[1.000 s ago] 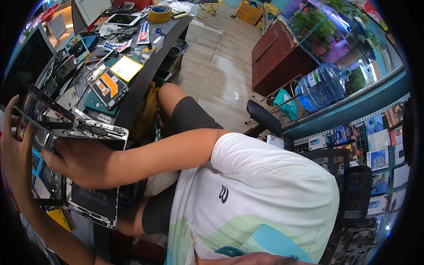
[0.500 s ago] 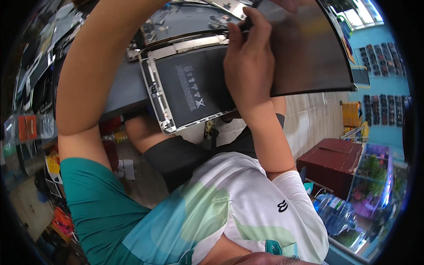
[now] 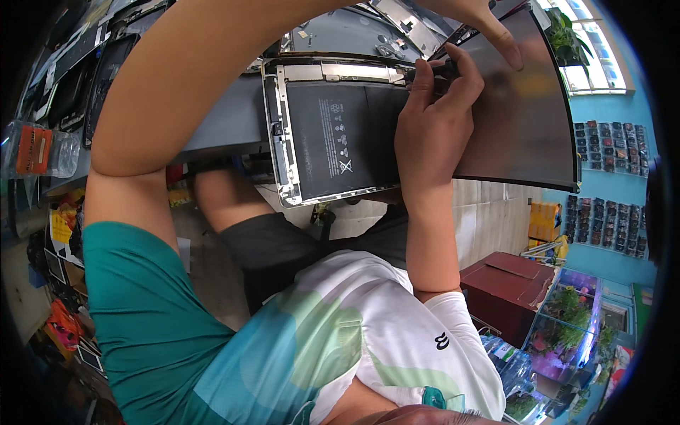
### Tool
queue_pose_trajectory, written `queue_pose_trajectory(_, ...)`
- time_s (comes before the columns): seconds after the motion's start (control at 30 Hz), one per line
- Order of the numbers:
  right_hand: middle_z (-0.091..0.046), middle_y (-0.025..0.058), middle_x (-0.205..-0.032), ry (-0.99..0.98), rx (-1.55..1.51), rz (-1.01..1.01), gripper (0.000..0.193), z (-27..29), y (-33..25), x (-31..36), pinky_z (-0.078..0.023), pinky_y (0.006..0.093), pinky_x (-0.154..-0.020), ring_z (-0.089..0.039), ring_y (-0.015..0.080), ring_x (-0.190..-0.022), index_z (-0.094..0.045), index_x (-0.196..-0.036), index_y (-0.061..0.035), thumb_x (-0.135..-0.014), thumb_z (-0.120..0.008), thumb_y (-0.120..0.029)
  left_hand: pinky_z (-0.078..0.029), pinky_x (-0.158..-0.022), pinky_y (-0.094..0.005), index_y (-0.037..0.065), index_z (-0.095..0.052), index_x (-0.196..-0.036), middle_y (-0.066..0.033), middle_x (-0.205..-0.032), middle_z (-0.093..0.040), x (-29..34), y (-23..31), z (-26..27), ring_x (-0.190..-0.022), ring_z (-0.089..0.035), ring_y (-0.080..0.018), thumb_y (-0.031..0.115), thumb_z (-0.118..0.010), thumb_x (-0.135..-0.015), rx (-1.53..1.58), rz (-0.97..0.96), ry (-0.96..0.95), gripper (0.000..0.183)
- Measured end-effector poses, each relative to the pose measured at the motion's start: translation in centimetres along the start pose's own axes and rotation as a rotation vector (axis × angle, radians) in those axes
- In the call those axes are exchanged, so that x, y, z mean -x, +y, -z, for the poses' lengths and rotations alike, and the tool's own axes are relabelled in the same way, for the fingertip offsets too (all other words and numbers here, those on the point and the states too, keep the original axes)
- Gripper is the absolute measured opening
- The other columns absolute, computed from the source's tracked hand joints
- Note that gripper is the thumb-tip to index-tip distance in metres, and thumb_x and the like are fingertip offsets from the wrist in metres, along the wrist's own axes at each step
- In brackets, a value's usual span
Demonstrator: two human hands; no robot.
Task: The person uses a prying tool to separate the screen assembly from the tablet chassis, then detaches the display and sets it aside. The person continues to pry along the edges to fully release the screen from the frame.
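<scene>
An opened tablet [image 3: 287,152] with a silver frame and a large black battery [image 3: 347,138] lies near the desk edge. Along its right side a dark screen panel [image 3: 524,127] is folded out, tilted. My right hand [image 3: 435,127] rests over the tablet's right part, thumb and fingers closed around a short black tool [image 3: 445,69] directed at the tablet's upper right area; its tip is hard to see. At the top, my left arm arches across and my left hand [image 3: 474,15] holds the panel's upper part, thumb against its face. The other fingers are hidden.
Loose small parts [image 3: 393,48] and a silver plate [image 3: 407,25] lie on the grey desk [image 3: 227,124] behind the tablet. A clear plastic box [image 3: 64,154] with an orange label is at far left. A dark red box [image 3: 506,290] stands on the floor at right.
The view has shifted, so the tablet and panel appear further right and lower. More of my left hand shows on the panel. My right hand stays at the tablet's upper right with the black tool.
</scene>
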State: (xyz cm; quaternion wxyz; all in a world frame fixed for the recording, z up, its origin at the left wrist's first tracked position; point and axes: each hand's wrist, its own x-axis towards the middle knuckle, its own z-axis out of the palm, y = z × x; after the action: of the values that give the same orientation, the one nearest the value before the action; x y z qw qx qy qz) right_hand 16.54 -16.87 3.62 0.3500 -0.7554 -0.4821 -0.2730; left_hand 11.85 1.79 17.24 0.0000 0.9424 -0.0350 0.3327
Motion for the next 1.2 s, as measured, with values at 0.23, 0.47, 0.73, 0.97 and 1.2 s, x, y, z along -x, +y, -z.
queue_pose_trajectory(0.23,-0.072,0.0234,-0.105,0.008,-0.008,0.007,0.043,0.1,0.0,0.1,-0.059,0.0494,-0.071,-0.074,0.041,-0.087,-0.044,-0.147,-0.0034,-0.111,-0.066,-0.007,-0.065,-0.088,-0.0479,-0.008,-0.08,-0.101,-0.0264,-0.097,-0.08,0.5,0.9,1.5,-0.098,-0.079,-0.0409,0.084,-0.073,-0.085,0.066,0.026,-0.026,0.094)
queue_pose_trajectory(0.47,-0.071,0.0248,-0.109,-0.004,-0.01,0.007,0.042,0.2,-0.1,0.1,-0.06,0.0482,-0.072,-0.075,0.0412,-0.089,-0.044,-0.146,-0.0027,-0.111,-0.067,-0.007,-0.065,-0.088,-0.0471,-0.009,-0.08,-0.099,-0.0265,-0.094,-0.08,1.1,1.2,0.8,-0.095,-0.08,-0.0407,0.085,-0.072,-0.085,0.03,0.028,0.039,0.095)
queue_pose_trajectory(0.73,-0.071,0.0241,-0.108,-0.005,-0.012,0.009,0.042,0.2,0.1,0.2,-0.06,0.0467,-0.072,-0.074,0.0391,-0.087,-0.044,-0.147,-0.0026,-0.111,-0.066,-0.006,-0.066,-0.087,-0.0463,-0.009,-0.08,-0.099,-0.0262,-0.094,-0.08,1.1,1.2,0.9,-0.094,-0.081,-0.0402,0.085,-0.072,-0.086,0.008,0.025,0.025,0.096)
queue_pose_trajectory(0.97,-0.071,0.0213,-0.103,0.015,-0.018,0.038,0.042,0.2,-0.1,0.0,-0.059,0.047,-0.071,-0.072,0.0381,-0.083,-0.046,-0.145,-0.0023,-0.11,-0.068,-0.01,-0.066,-0.086,-0.0457,-0.009,-0.08,-0.101,-0.0258,-0.094,-0.08,0.5,0.8,0.4,-0.094,-0.081,-0.0387,0.085,-0.071,-0.087,-0.026,0.037,-0.01,0.096)
queue_pose_trajectory(1.2,-0.068,0.0244,-0.109,-0.045,0.039,0.096,0.036,0.8,-0.4,-0.9,-0.059,0.0497,-0.071,-0.072,0.0439,-0.084,-0.053,-0.133,-0.0006,-0.104,-0.073,-0.009,-0.065,-0.089,-0.0461,-0.008,-0.08,-0.105,-0.0253,-0.1,-0.08,0.4,1.1,1.6,-0.098,-0.08,-0.0386,0.085,-0.071,-0.087,0.021,0.056,-0.072,0.095)
